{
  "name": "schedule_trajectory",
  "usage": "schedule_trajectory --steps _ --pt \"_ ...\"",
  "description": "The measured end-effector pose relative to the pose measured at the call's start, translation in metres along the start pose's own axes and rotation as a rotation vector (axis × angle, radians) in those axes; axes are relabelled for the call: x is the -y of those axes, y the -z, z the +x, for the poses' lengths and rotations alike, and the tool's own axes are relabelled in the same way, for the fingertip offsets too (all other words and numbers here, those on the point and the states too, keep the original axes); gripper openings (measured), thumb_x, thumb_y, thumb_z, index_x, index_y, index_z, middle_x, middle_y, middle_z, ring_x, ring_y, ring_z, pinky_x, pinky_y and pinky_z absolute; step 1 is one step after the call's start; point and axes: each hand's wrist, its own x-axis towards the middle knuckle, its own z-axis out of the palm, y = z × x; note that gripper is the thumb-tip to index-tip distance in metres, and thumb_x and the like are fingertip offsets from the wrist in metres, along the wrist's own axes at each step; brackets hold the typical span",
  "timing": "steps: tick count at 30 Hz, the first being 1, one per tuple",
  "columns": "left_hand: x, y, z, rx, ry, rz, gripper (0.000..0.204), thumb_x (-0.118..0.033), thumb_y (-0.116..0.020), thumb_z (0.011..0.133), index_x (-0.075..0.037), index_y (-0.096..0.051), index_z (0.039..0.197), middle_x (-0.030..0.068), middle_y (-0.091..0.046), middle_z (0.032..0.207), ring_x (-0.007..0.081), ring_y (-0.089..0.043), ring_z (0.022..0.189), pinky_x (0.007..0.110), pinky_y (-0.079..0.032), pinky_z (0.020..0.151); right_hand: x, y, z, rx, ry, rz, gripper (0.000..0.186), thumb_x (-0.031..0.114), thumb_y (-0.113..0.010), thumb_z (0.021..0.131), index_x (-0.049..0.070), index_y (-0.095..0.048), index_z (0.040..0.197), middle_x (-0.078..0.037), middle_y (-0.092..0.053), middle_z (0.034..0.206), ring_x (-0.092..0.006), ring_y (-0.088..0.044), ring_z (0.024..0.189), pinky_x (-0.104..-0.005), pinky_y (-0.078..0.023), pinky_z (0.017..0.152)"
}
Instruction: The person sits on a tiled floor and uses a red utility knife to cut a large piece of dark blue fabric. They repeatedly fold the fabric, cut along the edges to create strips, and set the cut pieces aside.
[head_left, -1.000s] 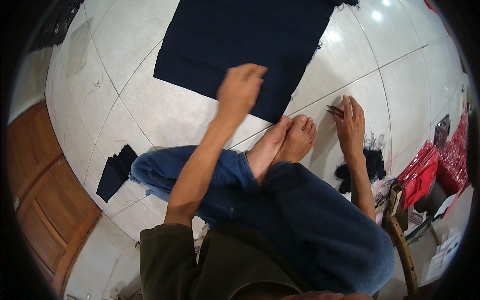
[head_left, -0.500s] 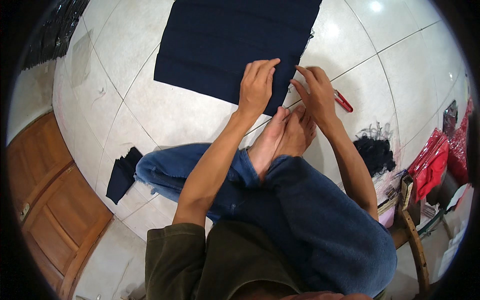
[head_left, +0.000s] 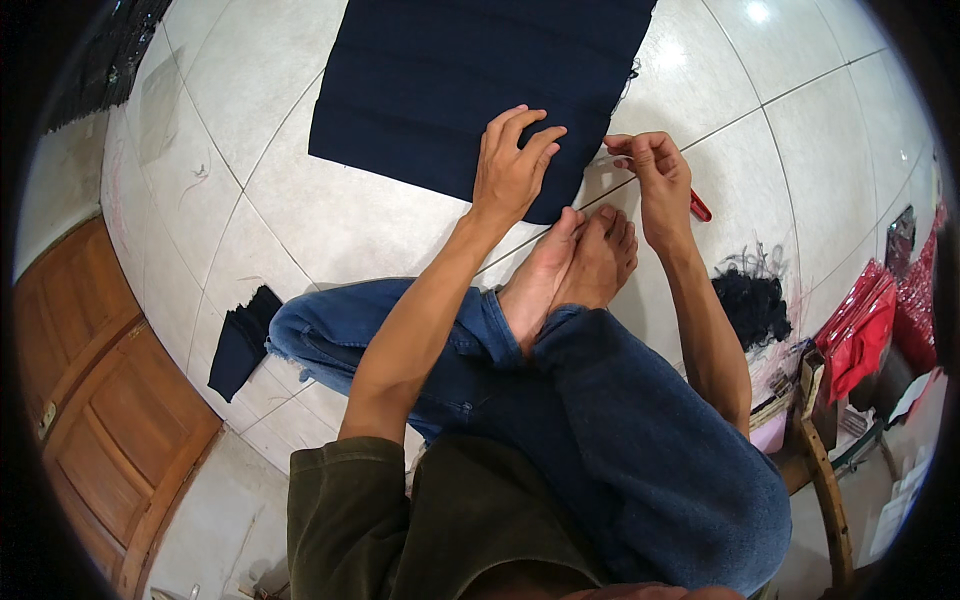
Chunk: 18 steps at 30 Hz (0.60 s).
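Observation:
A large dark navy cloth [head_left: 450,90] lies flat on the tiled floor, with loose threads [head_left: 627,85] along its right edge. Over the cloth's near right part rests my left hand [head_left: 512,165], open, its fingers spread and slightly bent. My right hand [head_left: 660,180] is just off the cloth's right edge, thumb and fingertips pressed together; whatever they pinch is too small to make out. Red thread snips [head_left: 700,206] lie on the floor beside my right hand, partly hidden by it. My bare feet [head_left: 570,260] are close to the cloth's near corner.
A heap of dark thread scraps [head_left: 752,305] lies at the right. Red plastic packaging [head_left: 858,325] and a wooden frame [head_left: 825,470] stand beyond it. At the left are a small dark cloth piece [head_left: 243,343] and a wooden door [head_left: 120,410]. Shiny dark material [head_left: 105,65] hangs at the far left.
My right hand has moved slightly right, away from the cloth's edge, and its fingers have closed into a pinch. My left hand's fingers have spread a little over the cloth.

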Motion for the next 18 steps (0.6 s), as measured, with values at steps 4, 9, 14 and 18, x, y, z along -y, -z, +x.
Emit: schedule_trajectory --steps 4,9,14,18 --pt "-0.007 0.008 0.003 0.051 -0.159 -0.057 0.03 -0.022 -0.081 0.081 -0.014 -0.077 0.109 0.0057 -0.066 0.119 0.0295 -0.058 0.122 0.042 -0.048 0.097 -0.004 -0.004 -0.01 0.043 -0.12 0.438 0.021 0.024 -0.058 0.108 0.003 -0.055 0.107 -0.01 -0.067 0.093 -0.0241 -0.069 0.095 -0.0407 -0.054 0.099" --pt "0.006 0.003 -0.004 0.129 -0.184 -0.103 0.025 -0.021 -0.083 0.078 -0.012 -0.078 0.101 0.0025 -0.068 0.104 0.025 -0.062 0.112 0.041 -0.05 0.091 -0.014 0.004 -0.012 -0.025 -0.096 0.339 0.017 0.021 -0.058 0.107 0.004 -0.055 0.106 -0.004 -0.057 0.083 -0.0225 -0.066 0.086 -0.0449 -0.055 0.098" --pt "0.016 0.014 -0.01 0.118 -0.188 -0.097 0.021 -0.019 -0.083 0.077 -0.011 -0.074 0.094 0.0028 -0.064 0.097 0.0259 -0.062 0.107 0.041 -0.05 0.088 0.008 0.091 -0.029 -0.235 -0.051 0.326 0.014 -0.001 -0.058 0.094 0.005 -0.053 0.105 -0.003 -0.054 0.088 -0.0192 -0.06 0.083 -0.0464 -0.055 0.095" --pt "0.015 0.026 -0.016 0.106 -0.141 -0.129 0.022 -0.021 -0.084 0.078 -0.012 -0.075 0.095 0.0027 -0.065 0.097 0.0263 -0.062 0.106 0.041 -0.05 0.088 0.034 0.168 -0.064 -0.634 0.108 -0.16 0.017 0.02 -0.062 0.103 0.004 -0.06 0.101 -0.007 -0.062 0.085 -0.0236 -0.065 0.081 -0.0451 -0.056 0.087"
